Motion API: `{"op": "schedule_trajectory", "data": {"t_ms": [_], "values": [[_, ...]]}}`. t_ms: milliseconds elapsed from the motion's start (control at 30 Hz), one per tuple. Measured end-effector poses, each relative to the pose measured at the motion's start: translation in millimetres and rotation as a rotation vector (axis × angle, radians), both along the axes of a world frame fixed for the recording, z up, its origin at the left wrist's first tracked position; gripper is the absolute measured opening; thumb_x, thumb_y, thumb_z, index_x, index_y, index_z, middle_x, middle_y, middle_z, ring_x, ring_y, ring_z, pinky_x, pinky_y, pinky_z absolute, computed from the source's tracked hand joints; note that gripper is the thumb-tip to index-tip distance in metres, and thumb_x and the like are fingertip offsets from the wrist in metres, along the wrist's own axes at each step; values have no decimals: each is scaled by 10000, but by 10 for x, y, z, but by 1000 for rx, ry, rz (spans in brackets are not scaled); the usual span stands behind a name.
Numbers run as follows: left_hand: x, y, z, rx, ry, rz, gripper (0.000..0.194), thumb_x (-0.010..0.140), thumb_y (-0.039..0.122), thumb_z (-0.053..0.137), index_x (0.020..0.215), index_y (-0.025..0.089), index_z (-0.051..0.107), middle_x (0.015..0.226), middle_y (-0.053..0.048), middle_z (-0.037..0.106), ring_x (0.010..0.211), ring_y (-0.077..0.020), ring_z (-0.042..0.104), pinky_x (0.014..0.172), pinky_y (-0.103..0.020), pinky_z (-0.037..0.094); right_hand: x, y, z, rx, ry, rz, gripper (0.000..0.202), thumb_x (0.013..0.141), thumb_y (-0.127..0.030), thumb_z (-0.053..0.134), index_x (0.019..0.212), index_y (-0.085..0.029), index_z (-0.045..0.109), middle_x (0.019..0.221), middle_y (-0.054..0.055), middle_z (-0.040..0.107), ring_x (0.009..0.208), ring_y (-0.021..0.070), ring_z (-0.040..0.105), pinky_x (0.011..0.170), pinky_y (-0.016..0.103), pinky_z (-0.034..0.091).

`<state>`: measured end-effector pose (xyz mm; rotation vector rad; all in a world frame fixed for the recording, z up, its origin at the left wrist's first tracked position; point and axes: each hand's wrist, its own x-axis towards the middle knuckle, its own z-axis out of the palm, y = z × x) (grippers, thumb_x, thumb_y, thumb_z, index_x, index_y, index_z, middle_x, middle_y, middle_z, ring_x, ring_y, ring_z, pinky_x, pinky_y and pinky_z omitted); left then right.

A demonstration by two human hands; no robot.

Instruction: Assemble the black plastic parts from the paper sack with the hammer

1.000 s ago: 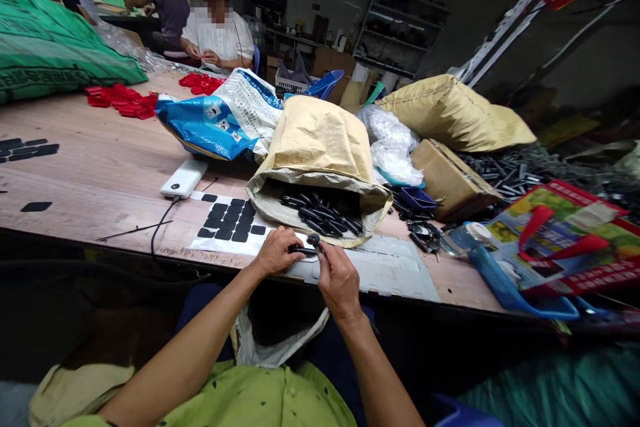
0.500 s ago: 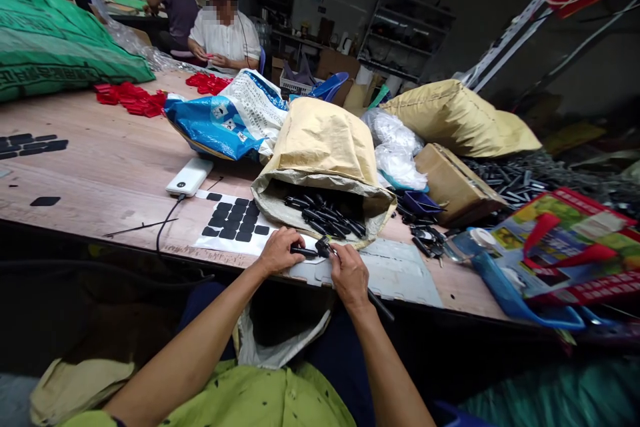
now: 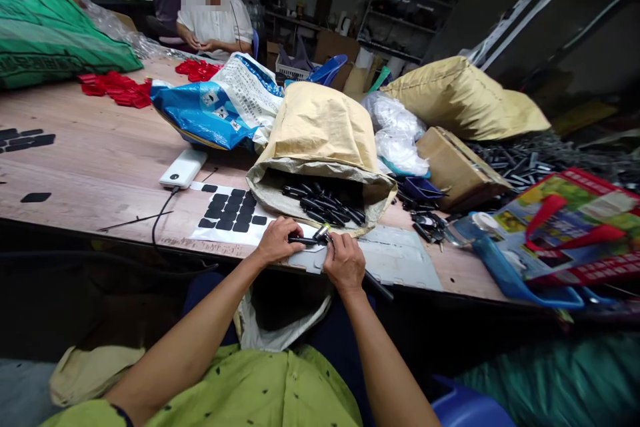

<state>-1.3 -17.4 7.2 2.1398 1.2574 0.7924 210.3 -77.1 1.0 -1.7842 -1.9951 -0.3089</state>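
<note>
My left hand (image 3: 277, 240) is closed around a slim black rod-shaped piece (image 3: 303, 240) just over the near edge of the table. Beside it, my right hand (image 3: 346, 260) grips what looks like a small hammer (image 3: 380, 287), its black handle sticking out below the palm. The shiny hammer head (image 3: 321, 232) lies at the end of the black piece; whether they touch I cannot tell. Both hands are over a grey plate (image 3: 400, 260). Right behind them an open paper sack (image 3: 325, 123) lies on its side, with several black rod-shaped pieces (image 3: 325, 203) in its mouth.
On the left are a white sheet with black stickers (image 3: 233, 210), a white power bank (image 3: 183, 169) with a cable, and a blue-white bag (image 3: 215, 107). Rightward stand a cardboard box (image 3: 460, 167) and a colourful bag (image 3: 575, 227) by a blue tray. Another person (image 3: 215, 20) sits across the table.
The hammer head has turned, showing a shiny face where it looked dark before. My right hand has shifted slightly and tilted; the left still holds the black piece. The whole view moved a little.
</note>
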Motion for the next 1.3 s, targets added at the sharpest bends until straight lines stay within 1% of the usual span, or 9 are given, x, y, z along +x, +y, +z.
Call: {"op": "schedule_trajectory", "data": {"t_ms": [167,333,433,600,733,867,1067,1167,1300], "values": [[-12,-195,109,67,-68,-62,188,846,378,700,863,191,698,853,-29,675,867,-200,545,820,-325,401,-3,0,-12,-14,-22,-11,228,935,-234,540,1132,-196,649,954,72,593,903,239,476,771,329,356],[-29,-759,101,-161,-63,-301,211,910,406,614,956,218,696,843,-3,696,753,-150,605,711,-267,422,0,2,-24,-14,-28,-21,228,932,-242,546,1130,-195,649,952,74,589,903,241,472,762,331,348],[-23,-1016,-182,-296,183,-280,193,863,405,645,978,262,702,831,4,724,769,-181,659,686,-273,429,-1,3,-27,-11,-23,-20,232,928,-244,552,1135,-198,647,957,72,587,897,239,469,760,334,347],[-61,-1160,-828,-482,610,-128,173,818,321,605,915,224,710,990,-93,760,982,-296,709,790,-355,497,0,-9,-17,-4,-12,-22,230,929,-241,557,1138,-205,646,964,69,587,908,238,468,772,334,350],[-104,-1216,-1054,-491,748,-188,221,816,240,564,974,193,712,1090,-141,751,1086,-317,692,872,-396,505,7,-16,-15,-1,-12,-17,230,923,-233,565,1138,-209,644,964,65,583,907,236,470,781,333,354],[-84,-1184,-843,-497,640,-248,277,792,285,612,1040,217,715,1095,-127,746,1050,-315,693,836,-383,505,9,-13,-22,10,-2,-12,229,921,-235,567,1134,-207,645,963,68,577,910,235,472,779,330,356],[102,-647,21,-531,147,-480,211,844,354,608,966,222,720,797,1,709,723,-160,631,626,-235,433,5,-13,-21,16,-1,-15,239,915,-225,566,1140,-200,643,961,73,575,908,235,474,767,327,353],[226,-149,321,-270,15,-277,184,873,320,590,954,207,710,823,-3,679,760,-160,595,704,-256,449,6,-17,-17,9,-4,-21,232,920,-229,561,1134,-202,645,955,69,575,907,233,474,760,325,351],[352,482,355,115,105,157,196,849,225,631,1031,204,699,1044,-71,644,983,-237,559,901,-358,445,8,-26,-11,6,-6,-18,229,923,-236,555,1130,-206,645,952,70,574,901,233,474,752,323,348]]}}
